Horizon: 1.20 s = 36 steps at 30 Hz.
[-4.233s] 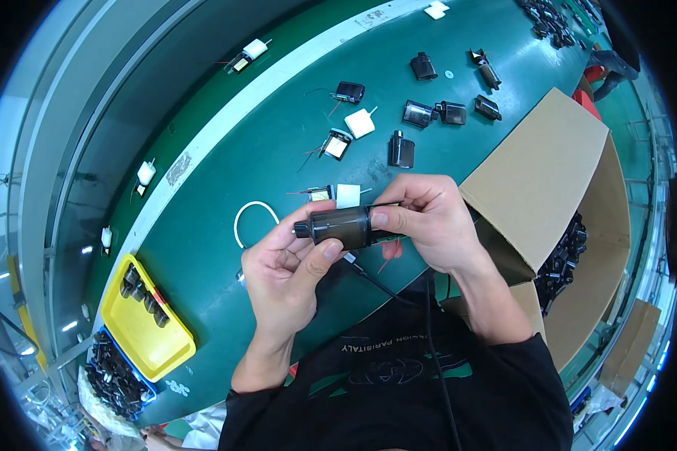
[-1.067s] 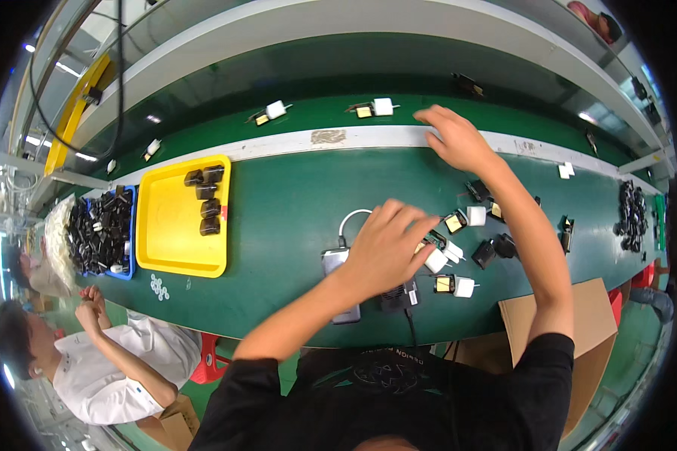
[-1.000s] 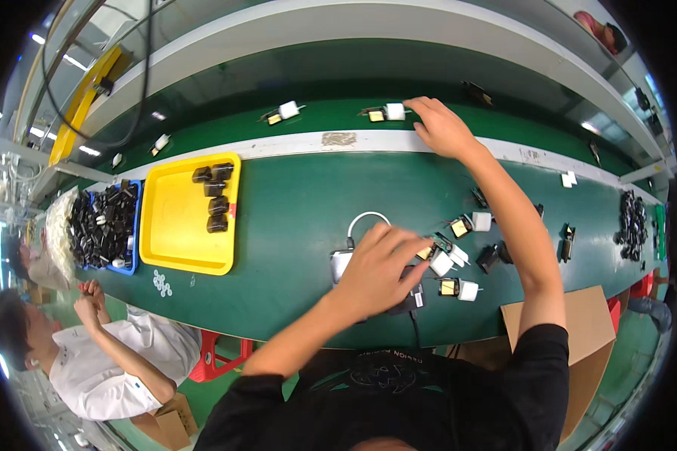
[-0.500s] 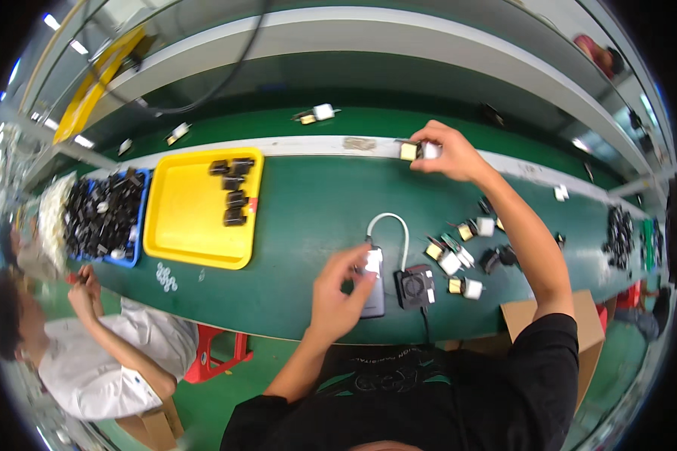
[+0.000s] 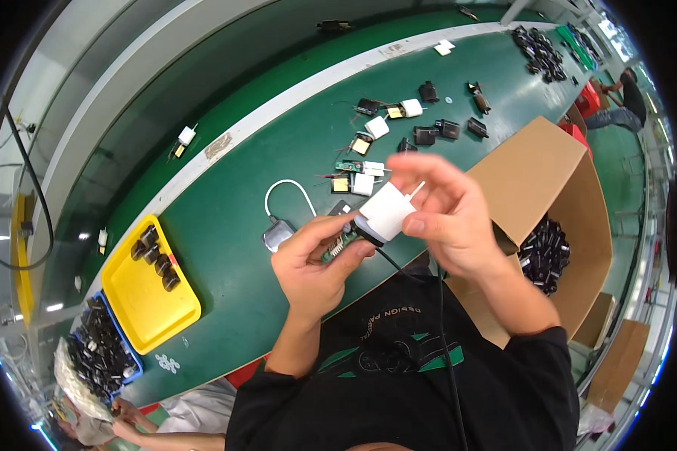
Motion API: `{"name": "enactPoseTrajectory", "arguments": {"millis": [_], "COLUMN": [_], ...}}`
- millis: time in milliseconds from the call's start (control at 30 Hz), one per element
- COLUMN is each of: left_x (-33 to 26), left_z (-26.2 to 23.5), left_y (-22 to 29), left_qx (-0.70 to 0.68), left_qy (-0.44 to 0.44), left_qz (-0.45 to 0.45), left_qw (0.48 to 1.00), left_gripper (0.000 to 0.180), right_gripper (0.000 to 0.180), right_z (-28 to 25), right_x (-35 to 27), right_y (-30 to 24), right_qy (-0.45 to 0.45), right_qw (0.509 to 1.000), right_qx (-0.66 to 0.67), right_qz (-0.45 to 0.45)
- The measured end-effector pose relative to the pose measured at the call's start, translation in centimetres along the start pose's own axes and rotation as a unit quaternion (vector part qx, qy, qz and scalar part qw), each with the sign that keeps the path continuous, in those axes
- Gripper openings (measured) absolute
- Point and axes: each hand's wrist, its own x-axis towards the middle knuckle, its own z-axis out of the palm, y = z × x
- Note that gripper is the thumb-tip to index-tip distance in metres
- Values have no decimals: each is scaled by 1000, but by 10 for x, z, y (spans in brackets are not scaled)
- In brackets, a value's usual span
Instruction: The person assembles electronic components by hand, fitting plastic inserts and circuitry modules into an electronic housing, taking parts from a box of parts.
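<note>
In front of my chest, my left hand [image 5: 308, 263] pinches a small plug charger from its lower end. Its white block [image 5: 388, 212] points up and right with a metal prong out, and a dark ring and green circuit board [image 5: 341, 242] show at my left fingers. My right hand [image 5: 462, 222] is beside the block, thumb at its edge, fingers apart and partly blurred. Just beyond the hands lie white adapter pieces with yellow-wrapped parts, such as a white block [image 5: 362, 184]. A grey device [image 5: 277, 235] with a white cable [image 5: 287, 183] lies left of them.
Black housings [image 5: 447, 129] lie scattered on the green table [image 5: 237, 259]. A yellow tray [image 5: 139, 316] holds several black parts at left, near a blue bin of black pieces [image 5: 98, 346]. An open cardboard box [image 5: 530, 169] of black pieces stands right. A co-worker's hands [image 5: 126, 417] show lower left.
The view has turned rightward. My right hand has come back from the table's far edge to my chest. My left hand has left the grey device and now grips the charger.
</note>
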Motion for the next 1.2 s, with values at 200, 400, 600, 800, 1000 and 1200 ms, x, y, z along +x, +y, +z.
{"name": "enactPoseTrajectory", "arguments": {"millis": [200, 400, 600, 800, 1000, 1200], "left_x": [-6, 3, 15, 22, 29, 23], "left_z": [4, -9, 8, 31, 63, 50], "left_y": [-17, 15, 15, -1, -27, -74], "left_qx": [322, 345, 421, 433, 167, 102], "left_qy": [-24, -24, -153, -215, -168, -198], "left_qz": [206, 115, 205, 222, -103, -180], "left_qw": [924, 931, 870, 847, 966, 958], "left_gripper": [37, 46, 29, 34, 51, 39], "right_gripper": [36, 39, 46, 45, 36, 64], "right_z": [-2, -22, -21, -42, -57, -96], "right_x": [-26, -27, -29, -45, -58, -92], "right_y": [56, 61, 42, 37, 17, -30], "right_qy": [67, 61, 71, 118, 176, 235], "right_qw": [991, 966, 840, 826, 934, 804], "right_qx": [99, -136, -435, -470, -264, -523], "right_qz": [-58, -211, -316, -287, -162, -157]}}
